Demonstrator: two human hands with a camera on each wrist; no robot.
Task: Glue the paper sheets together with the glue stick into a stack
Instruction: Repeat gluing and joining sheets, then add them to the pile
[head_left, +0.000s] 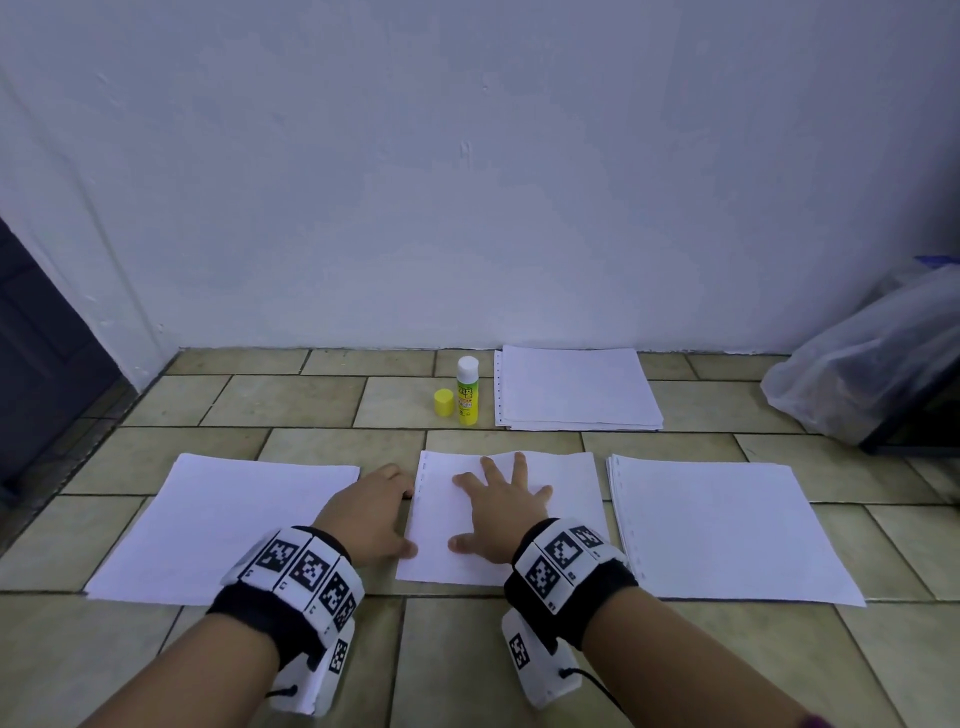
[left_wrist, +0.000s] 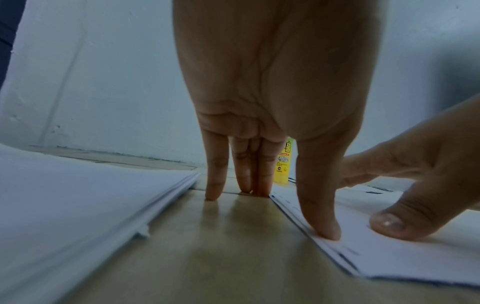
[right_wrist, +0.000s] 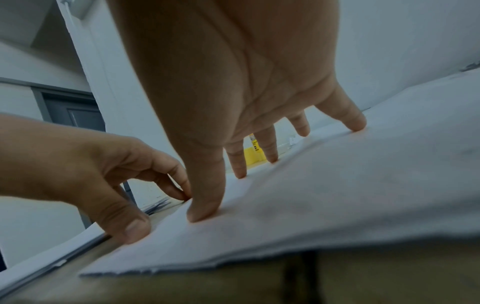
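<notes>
Right hand (head_left: 501, 512) spread flat, pressing white paper stack (head_left: 563, 514) at lower centre | left hand (head_left: 371, 512) uncurled, thumb on stack's left edge | uncapped yellow glue stick (head_left: 466, 391) upright above | risk: sheets bonded askew if shifted under pressure.

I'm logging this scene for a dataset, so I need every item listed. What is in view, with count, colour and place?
Centre paper stack: one, white, on the floor under the right hand.
Left paper stack: one, white, floor, left of the centre one.
Right paper stack: one, white, floor, right of the centre one.
Far paper stack: one, white, by the wall.
Glue stick: one, yellow with white tip, upright, uncapped, left of the far stack.
Cap: one, yellow, beside the glue stick.
Plastic bag: one, clear, far right.
Floor: tan tiles.
Wall: white.
Wristbands: two, black with markers.
Left hand: thumb on the centre stack's left edge.
Right hand: fingers spread flat on the centre stack.
</notes>
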